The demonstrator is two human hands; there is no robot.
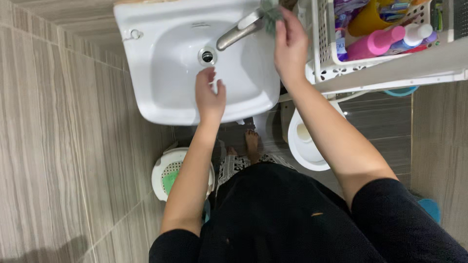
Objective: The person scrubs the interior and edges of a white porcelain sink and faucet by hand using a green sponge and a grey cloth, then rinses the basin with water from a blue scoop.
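Over the near half of the white sink (pixel 146 73), the left hand (pixel 209 95) hung loosely open and held nothing. At the sink's far edge, the right hand (pixel 290 46) pinched a grey-green cloth (pixel 270 12) against the metal tap (pixel 239 31). Right of the sink, a pink bottle (pixel 375 43) lay in a white basket (pixel 324 48).

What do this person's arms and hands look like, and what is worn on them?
Both forearms are bare. Black sleeves are pushed up to about the elbows. The left hand and right hand wear no gloves; no rings, watch or bracelets show.
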